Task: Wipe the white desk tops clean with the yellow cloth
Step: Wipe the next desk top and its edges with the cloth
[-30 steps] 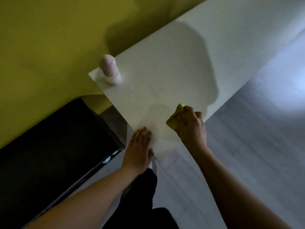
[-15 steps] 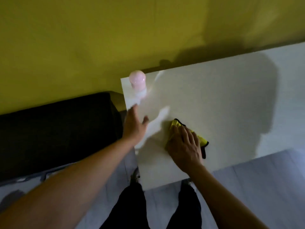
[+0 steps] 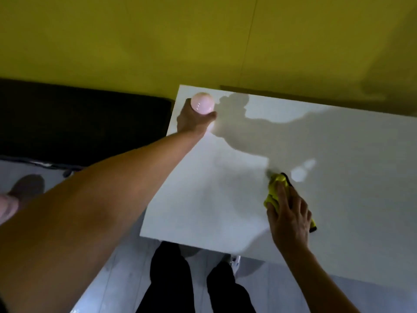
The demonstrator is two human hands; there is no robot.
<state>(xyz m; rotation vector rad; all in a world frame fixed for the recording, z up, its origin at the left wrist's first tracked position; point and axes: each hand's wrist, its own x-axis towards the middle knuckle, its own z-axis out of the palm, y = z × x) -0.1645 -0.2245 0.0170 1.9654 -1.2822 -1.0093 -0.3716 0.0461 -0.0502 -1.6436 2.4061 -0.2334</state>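
The left hand point(image 3: 194, 119) is at the far left corner of the white counter point(image 3: 203, 199), wrapped around the pink bottle point(image 3: 202, 103) just under its rounded cap — fingers curled on the body, thumb side toward the middle of the counter. The right hand point(image 3: 287, 213) lies flat on the yellow cloth point(image 3: 275, 188), fingers straight and spread, pressing it down near the front edge; the cloth shows ahead of the fingertips and again at the heel of the hand.

The step in hand looks like clearing the corner so the cloth can reach it. To do it well, lift the bottle straight up rather than dragging it, so no ring or smear is left where it stands, and keep it upright — whether its cap is tight cannot be told. Hold it just above the counter instead of setting it on a patch already wiped.

Then sweep the cloth from the middle out to that corner in overlapping strokes, palm flat and pressure even, running right up to the back edge by the yellow wall point(image 3: 203, 41) and the left edge. Keep the cloth bunched under the palm so no loose end trails. Set the bottle back once the corner is wiped.
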